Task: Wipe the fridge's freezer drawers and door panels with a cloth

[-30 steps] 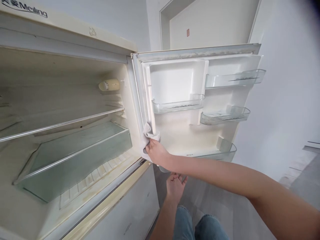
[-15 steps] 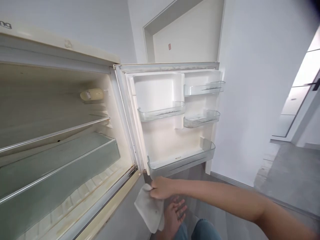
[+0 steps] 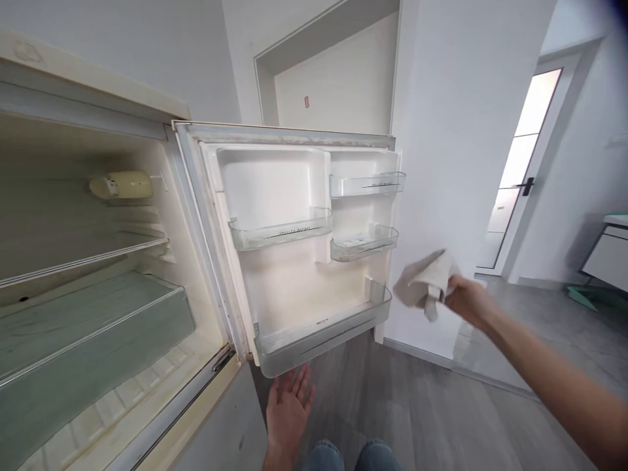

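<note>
In the head view, my one feed, I have the cloth [image 3: 424, 281] off to the right, in the air in front of the white wall [image 3: 441, 163], apart from the refrigerator door [image 3: 279, 281]. It is pale grey-beige, crumpled and slightly blurred, peaked along the top with a darker edge, and a loose tail hangs beneath. My right hand [image 3: 468, 301] pinches its near side between thumb and fingers. My left hand [image 3: 287, 415] is empty, palm up with fingers spread, just under the bottom door bin [image 3: 324, 337]; I can't tell whether the fingertips touch it.

The door stands wide open. Its liner is white up top and creamier lower down, the upper gasket [image 3: 294, 139] shows dark grime, and the clear bins carry dark lettering. Left of it I see a greenish translucent drawer [image 3: 98, 356] above a yellowed ledge.
</note>
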A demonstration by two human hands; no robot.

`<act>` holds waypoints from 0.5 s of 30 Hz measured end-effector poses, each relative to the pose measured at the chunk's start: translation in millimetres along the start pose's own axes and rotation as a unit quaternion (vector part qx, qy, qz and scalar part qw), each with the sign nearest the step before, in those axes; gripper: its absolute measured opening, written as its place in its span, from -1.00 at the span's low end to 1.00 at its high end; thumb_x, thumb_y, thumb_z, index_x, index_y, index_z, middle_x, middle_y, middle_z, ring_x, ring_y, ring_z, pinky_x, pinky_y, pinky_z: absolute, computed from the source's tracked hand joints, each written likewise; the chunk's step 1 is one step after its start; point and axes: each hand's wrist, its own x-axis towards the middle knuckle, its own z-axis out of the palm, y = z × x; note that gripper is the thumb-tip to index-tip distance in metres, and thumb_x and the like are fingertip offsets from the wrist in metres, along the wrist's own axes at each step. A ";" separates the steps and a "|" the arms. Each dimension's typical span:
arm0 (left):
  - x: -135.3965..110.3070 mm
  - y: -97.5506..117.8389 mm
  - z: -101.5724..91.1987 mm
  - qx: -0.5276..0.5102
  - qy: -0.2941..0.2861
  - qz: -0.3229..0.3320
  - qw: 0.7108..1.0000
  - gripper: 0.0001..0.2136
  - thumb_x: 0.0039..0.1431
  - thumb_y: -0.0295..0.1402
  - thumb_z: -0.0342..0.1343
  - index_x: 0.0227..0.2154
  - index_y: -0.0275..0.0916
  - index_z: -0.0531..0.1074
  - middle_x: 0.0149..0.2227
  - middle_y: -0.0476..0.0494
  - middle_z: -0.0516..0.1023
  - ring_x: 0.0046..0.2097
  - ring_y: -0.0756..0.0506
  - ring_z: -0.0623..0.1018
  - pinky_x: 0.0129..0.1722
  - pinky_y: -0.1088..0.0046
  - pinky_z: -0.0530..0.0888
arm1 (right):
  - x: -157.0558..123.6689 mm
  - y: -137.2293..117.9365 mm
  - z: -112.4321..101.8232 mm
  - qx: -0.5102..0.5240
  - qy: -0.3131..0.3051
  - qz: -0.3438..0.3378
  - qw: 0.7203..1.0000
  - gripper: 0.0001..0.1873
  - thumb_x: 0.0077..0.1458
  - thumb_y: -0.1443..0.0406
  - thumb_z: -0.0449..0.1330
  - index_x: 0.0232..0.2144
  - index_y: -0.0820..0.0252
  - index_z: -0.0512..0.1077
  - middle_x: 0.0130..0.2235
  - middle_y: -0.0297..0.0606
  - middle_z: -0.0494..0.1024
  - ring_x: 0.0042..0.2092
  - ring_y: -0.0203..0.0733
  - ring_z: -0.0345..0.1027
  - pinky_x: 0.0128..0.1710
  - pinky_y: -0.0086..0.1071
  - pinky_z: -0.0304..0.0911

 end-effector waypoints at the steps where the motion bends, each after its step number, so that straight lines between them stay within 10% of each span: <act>1: 0.5 1.8 5.2 -0.018 -0.009 0.006 1.000 -0.57 0.11 0.00 -0.06 -0.01 -0.01 0.42 0.19 -0.15 0.39 0.28 -0.19 0.25 0.30 0.06 0.11 | 13.4 -23.1 3.1 0.028 -0.003 -0.018 0.999 -0.78 -0.26 0.49 0.01 -0.54 0.12 0.35 -0.55 -0.32 0.40 -0.51 -0.29 0.27 -0.53 -0.41 0.25; 9: -3.5 7.4 20.2 -0.062 -0.056 0.039 0.996 -0.51 0.12 0.05 -0.14 0.09 0.08 0.29 0.16 -0.10 0.43 0.22 -0.19 0.34 0.36 0.04 -0.12 | 102.9 -166.3 82.4 0.080 -0.032 -0.155 0.984 -0.60 -0.05 0.56 -0.19 -0.49 0.15 0.38 -0.50 -0.51 0.48 -0.41 -0.49 0.37 -0.40 -0.54 0.24; 15: -3.3 6.6 17.4 -0.076 -0.089 0.027 0.993 -0.54 0.17 -0.02 -0.16 0.10 0.08 0.28 0.15 -0.14 0.44 0.25 -0.17 0.29 0.35 0.07 -0.14 | 144.6 -170.8 119.2 0.007 -0.111 -0.205 0.972 -0.62 0.05 0.45 -0.20 -0.67 0.17 0.28 -0.51 -0.39 0.50 -0.36 -0.53 0.37 -0.23 -0.52 0.25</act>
